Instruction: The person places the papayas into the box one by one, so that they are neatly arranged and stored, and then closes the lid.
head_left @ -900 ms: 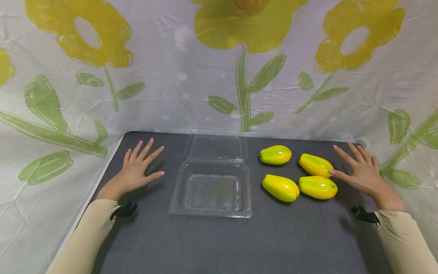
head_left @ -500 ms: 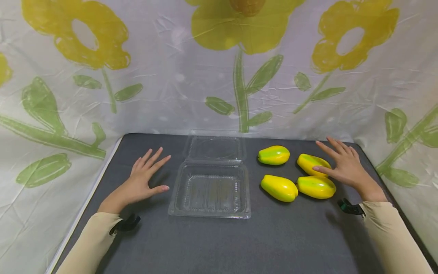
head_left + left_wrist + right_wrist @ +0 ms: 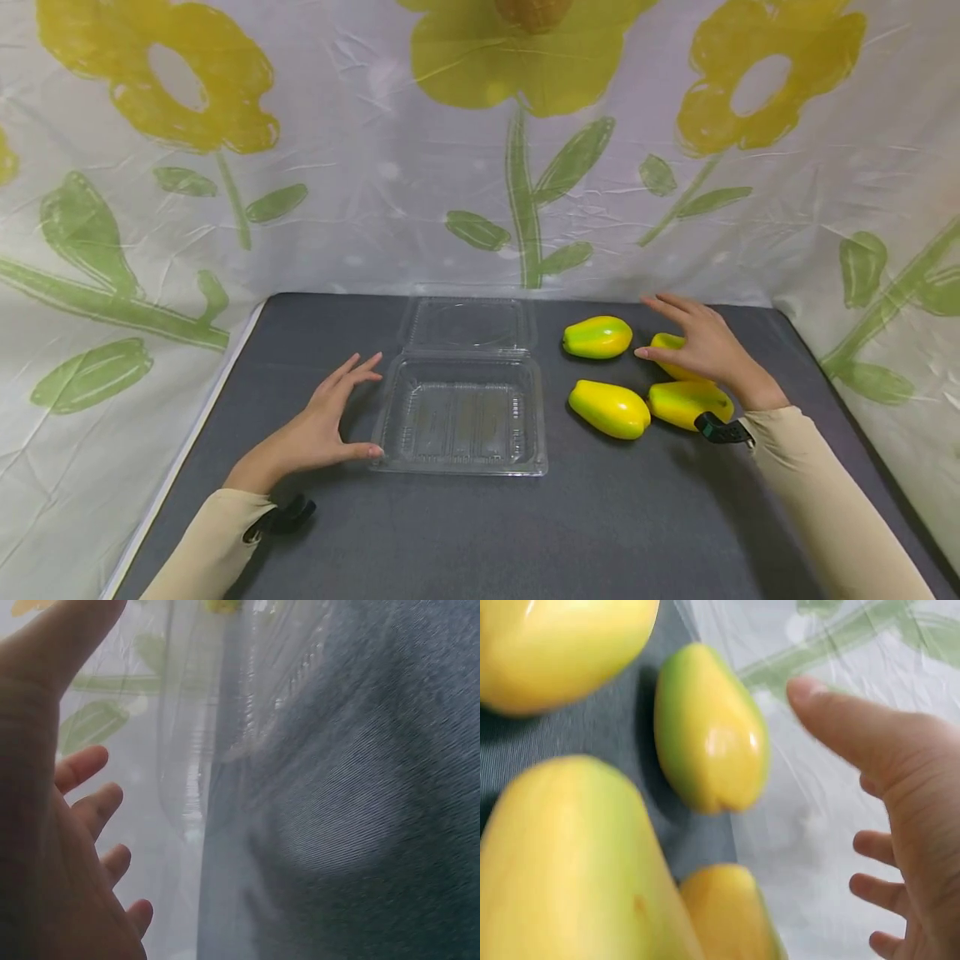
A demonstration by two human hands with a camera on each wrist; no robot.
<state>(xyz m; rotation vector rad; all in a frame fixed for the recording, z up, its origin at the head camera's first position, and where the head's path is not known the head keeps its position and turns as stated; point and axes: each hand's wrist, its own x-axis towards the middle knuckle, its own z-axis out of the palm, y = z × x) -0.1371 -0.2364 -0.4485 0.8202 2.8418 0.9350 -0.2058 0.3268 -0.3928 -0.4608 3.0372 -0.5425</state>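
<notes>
A clear plastic clamshell container (image 3: 461, 417) sits on the table with its lid folded back. My left hand (image 3: 318, 429) is at the container's left side, fingers spread, thumb tip at the front left corner. Several glossy yellow-green papayas lie right of it. One papaya (image 3: 597, 337) is at the back left of the group, another papaya (image 3: 610, 409) in front of it. My right hand (image 3: 705, 346) hovers over the back right papaya (image 3: 666, 342), partly hiding it, fingers extended toward the back left one. In the right wrist view nothing lies between the thumb and fingers (image 3: 885, 892).
The dark grey tabletop (image 3: 480, 542) holds the container and fruit. A pale curtain (image 3: 360, 208) with yellow flowers hangs directly behind the table and along both sides. A front right papaya (image 3: 686, 402) lies beneath my right wrist's black strap (image 3: 722, 427).
My left hand has moved right and nearer to me, up to the container's edge. My right hand has moved left across the right-hand papayas. The container and fruit stay in place.
</notes>
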